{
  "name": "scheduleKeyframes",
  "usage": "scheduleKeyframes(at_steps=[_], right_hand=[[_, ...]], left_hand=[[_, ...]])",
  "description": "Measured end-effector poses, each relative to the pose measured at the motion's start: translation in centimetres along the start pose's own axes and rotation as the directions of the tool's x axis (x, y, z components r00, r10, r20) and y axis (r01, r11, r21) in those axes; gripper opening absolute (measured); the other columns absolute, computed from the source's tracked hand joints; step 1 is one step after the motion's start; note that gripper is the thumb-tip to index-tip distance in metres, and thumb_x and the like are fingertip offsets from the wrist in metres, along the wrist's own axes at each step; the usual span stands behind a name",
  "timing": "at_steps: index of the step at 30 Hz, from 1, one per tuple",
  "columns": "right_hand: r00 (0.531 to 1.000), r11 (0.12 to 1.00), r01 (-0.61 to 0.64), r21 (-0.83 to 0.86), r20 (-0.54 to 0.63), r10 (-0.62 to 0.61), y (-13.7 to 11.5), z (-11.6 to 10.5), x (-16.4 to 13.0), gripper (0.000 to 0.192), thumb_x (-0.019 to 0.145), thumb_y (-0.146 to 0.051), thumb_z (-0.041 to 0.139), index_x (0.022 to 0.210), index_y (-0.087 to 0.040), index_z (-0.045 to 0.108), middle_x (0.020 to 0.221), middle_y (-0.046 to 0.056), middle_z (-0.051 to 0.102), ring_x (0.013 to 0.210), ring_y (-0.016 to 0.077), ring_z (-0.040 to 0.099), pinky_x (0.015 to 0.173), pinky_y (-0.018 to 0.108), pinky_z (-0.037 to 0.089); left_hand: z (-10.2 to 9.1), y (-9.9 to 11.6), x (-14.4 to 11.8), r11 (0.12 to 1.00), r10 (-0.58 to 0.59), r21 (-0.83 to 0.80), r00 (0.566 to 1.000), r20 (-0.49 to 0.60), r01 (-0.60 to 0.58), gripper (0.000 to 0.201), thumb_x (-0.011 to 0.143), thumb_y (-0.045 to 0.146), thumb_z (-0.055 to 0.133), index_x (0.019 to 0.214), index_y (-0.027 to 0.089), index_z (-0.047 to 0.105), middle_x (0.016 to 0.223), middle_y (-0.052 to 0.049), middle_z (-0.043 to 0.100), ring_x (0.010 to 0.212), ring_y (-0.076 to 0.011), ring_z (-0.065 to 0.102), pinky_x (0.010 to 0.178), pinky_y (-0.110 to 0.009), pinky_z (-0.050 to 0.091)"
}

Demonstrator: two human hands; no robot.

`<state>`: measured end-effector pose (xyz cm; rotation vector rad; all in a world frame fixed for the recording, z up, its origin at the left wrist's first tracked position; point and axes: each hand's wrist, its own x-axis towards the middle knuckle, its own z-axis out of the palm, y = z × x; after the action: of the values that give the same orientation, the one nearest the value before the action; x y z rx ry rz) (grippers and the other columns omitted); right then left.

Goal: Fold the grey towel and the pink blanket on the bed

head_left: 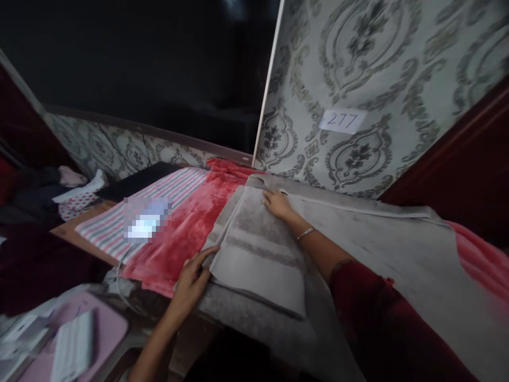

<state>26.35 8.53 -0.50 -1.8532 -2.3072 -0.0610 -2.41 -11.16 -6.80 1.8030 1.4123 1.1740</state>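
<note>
Patterned grey wallpaper (377,69) backs a low surface spread with cloths, and a small white label (342,120) reading 217 is stuck to it, well above the far hand. A dark opening (139,58) fills the upper left.

A grey towel (258,249), partly folded into a thick rectangle with darker bands, lies between the two hands on a wider grey spread of the same cloth.

The left hand (193,278) sits at the near left corner of the fold; its fingers (204,256) are flat and slightly spread, the tips touching the towel's edge, not gripping anything that can be seen. The folded part lies just to the right of those fingertips.

The right hand (278,204), with a thin bracelet (305,233) at the wrist and a dark red sleeve (382,323) further up, rests at the far edge of the fold. Its fingers are bent down onto the cloth; whether they pinch the hem cannot be told. The fold stretches towards the viewer from them.

Left of both hands lie a red plush blanket (186,228), touching the towel, and beyond it a pink-and-grey striped cloth (115,223). A pink tray (99,329) sits below the left hand, well apart.
</note>
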Motion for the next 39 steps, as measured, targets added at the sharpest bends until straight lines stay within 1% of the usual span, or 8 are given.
scheduleKeyframes(at_steps=[13,18,22,27,30,33,36,39], right_hand=[[0.969,0.968,-0.242,0.07,-0.027,0.244,0.6,1.9,4.5,0.038,0.099,-0.026,0.042,0.124,-0.017,0.069,0.123,0.015,0.069,0.11,0.0261,0.063,0.089,0.033,0.046],[0.972,0.969,-0.236,0.077,0.004,0.236,0.8,2.7,4.8,0.035,0.099,-0.026,0.044,0.12,-0.017,0.07,0.121,0.015,0.069,0.111,0.0253,0.063,0.091,0.032,0.046],[0.983,0.98,-0.186,0.075,0.013,0.185,0.6,1.9,4.3,0.038,0.099,-0.024,0.043,0.129,-0.018,0.065,0.129,0.014,0.066,0.118,0.0252,0.059,0.097,0.034,0.044],[0.996,0.994,-0.09,0.064,0.018,0.089,-1.3,0.5,0.1,0.056,0.099,-0.038,0.046,0.153,-0.024,0.038,0.158,0.013,0.037,0.143,0.0316,0.034,0.113,0.05,0.03],[0.989,0.993,0.05,0.11,0.134,-0.065,-3.8,0.7,-4.3,0.062,0.1,-0.049,0.04,0.157,-0.028,0.028,0.166,0.01,0.017,0.151,0.0344,0.015,0.116,0.058,0.02],[0.962,0.972,0.174,0.157,0.182,-0.202,-6.4,1.2,-8.0,0.065,0.1,-0.054,0.038,0.158,-0.028,0.026,0.167,0.01,0.015,0.152,0.0355,0.011,0.117,0.061,0.012],[0.96,0.964,0.184,0.19,0.173,-0.218,-8.3,1.2,-10.0,0.067,0.1,-0.054,0.038,0.158,-0.024,0.026,0.166,0.012,0.015,0.152,0.036,0.01,0.118,0.06,0.01],[0.947,0.944,0.235,0.234,0.165,-0.276,-9.3,0.8,-11.6,0.067,0.098,-0.053,0.045,0.157,-0.025,0.029,0.166,0.012,0.017,0.152,0.0356,0.01,0.119,0.06,0.01]], left_hand=[[0.1,1.0,-0.5,0.998,-0.059,0.001,0.998,0.001,0.059,0.046,0.085,0.022,0.047,0.126,0.023,0.066,0.127,-0.005,0.069,0.117,-0.0241,0.061,0.098,-0.039,0.045],[0.1,1.3,-0.5,0.996,-0.085,-0.005,0.996,0.006,0.085,0.043,0.087,0.027,0.048,0.126,0.023,0.067,0.128,-0.006,0.068,0.116,-0.0246,0.06,0.099,-0.039,0.044],[0.2,1.0,-0.4,0.997,-0.081,0.014,0.997,0.013,0.081,0.044,0.085,0.026,0.047,0.123,0.023,0.069,0.123,-0.005,0.071,0.114,-0.0254,0.061,0.101,-0.041,0.043],[0.3,1.0,-0.3,0.991,-0.132,0.001,0.99,-0.041,0.132,0.043,0.086,0.037,0.046,0.118,0.02,0.069,0.119,-0.008,0.071,0.113,-0.028,0.061,0.099,-0.043,0.044],[0.5,1.6,-0.1,0.987,-0.162,0.012,0.986,-0.043,0.163,0.047,0.088,0.05,0.046,0.117,0.02,0.067,0.115,-0.009,0.072,0.111,-0.0295,0.062,0.097,-0.044,0.045],[0.6,2.3,0.1,0.986,-0.149,0.067,0.988,-0.046,0.152,0.053,0.082,0.057,0.054,0.117,0.02,0.065,0.119,-0.009,0.071,0.114,-0.0318,0.061,0.1,-0.046,0.043],[0.7,2.6,0.2,0.991,-0.11,0.077,0.993,-0.05,0.114,0.055,0.078,0.057,0.057,0.118,0.019,0.064,0.122,-0.01,0.07,0.116,-0.0318,0.061,0.101,-0.045,0.043],[0.9,2.5,0.4,0.988,-0.092,0.116,0.993,-0.079,0.101,0.05,0.079,0.051,0.054,0.116,0.018,0.065,0.113,-0.009,0.073,0.101,-0.0279,0.067,0.088,-0.039,0.05]])
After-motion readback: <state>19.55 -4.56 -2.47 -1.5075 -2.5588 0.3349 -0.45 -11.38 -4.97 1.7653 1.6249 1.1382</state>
